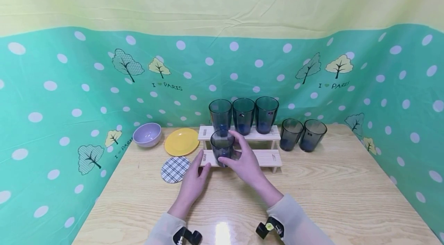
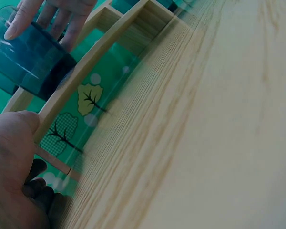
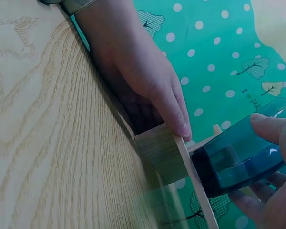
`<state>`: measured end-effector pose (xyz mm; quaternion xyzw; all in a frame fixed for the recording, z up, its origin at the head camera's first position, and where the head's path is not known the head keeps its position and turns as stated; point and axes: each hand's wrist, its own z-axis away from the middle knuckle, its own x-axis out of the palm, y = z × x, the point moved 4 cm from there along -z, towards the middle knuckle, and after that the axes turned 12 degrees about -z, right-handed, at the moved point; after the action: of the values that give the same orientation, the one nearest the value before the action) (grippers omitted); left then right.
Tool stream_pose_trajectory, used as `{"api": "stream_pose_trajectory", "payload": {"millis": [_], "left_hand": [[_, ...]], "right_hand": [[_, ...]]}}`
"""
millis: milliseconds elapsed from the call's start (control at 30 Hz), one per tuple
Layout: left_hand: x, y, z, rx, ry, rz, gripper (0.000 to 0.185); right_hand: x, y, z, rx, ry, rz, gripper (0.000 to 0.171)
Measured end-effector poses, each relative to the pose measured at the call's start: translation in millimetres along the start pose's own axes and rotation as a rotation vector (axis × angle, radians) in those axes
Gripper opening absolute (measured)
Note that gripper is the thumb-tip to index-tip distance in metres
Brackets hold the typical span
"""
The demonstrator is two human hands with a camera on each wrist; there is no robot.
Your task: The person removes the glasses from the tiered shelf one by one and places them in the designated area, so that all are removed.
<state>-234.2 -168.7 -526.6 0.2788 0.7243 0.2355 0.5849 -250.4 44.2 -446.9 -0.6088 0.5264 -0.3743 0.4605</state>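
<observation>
My right hand (image 1: 244, 162) holds a dark blue-grey drinking glass (image 1: 222, 143), thumb on its near side and fingers behind. The upright glass stands at the left of the lower shelf of a wooden two-step rack (image 1: 263, 157); its base meets the board in the right wrist view. At that shelf's left end, my left hand (image 1: 194, 179) grips the rack, thumb over the front edge (image 3: 181, 131), other fingers partly hidden below. On the upper step stand three taller glasses, a left one (image 1: 220, 113), a middle one (image 1: 243, 116) and a right one (image 1: 266, 114).
Right of the rack, two more glasses stand on the table, one (image 1: 290, 135) beside the other (image 1: 312, 136). To the left are a purple bowl (image 1: 147, 135), a yellow plate (image 1: 182, 141) and a round checked coaster (image 1: 174, 169). A dotted green cloth (image 1: 66, 114) surrounds the wooden table (image 1: 347, 198).
</observation>
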Motion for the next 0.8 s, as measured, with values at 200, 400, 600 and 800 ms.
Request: {"api": "stream_pose_trajectory", "payload": {"millis": [200,400,600,800], "left_hand": [[0.5,-0.1,0.1,-0.001,0.003,0.003,0.067],[-0.1,-0.5,0.6,-0.007,0.002,0.002,0.068],[-0.2,-0.5,0.2,-0.007,-0.001,0.002,0.068],[-0.6,-0.3,-0.1,-0.006,-0.003,0.003,0.068]], "right_hand": [[-4,-1,3,0.003,0.018,0.000,0.093],[-6,-4,7,0.022,0.032,-0.007,0.094],[-11,-11,13,0.040,0.046,0.019,0.095],[-20,-19,18,0.052,0.056,0.026,0.097]]}}
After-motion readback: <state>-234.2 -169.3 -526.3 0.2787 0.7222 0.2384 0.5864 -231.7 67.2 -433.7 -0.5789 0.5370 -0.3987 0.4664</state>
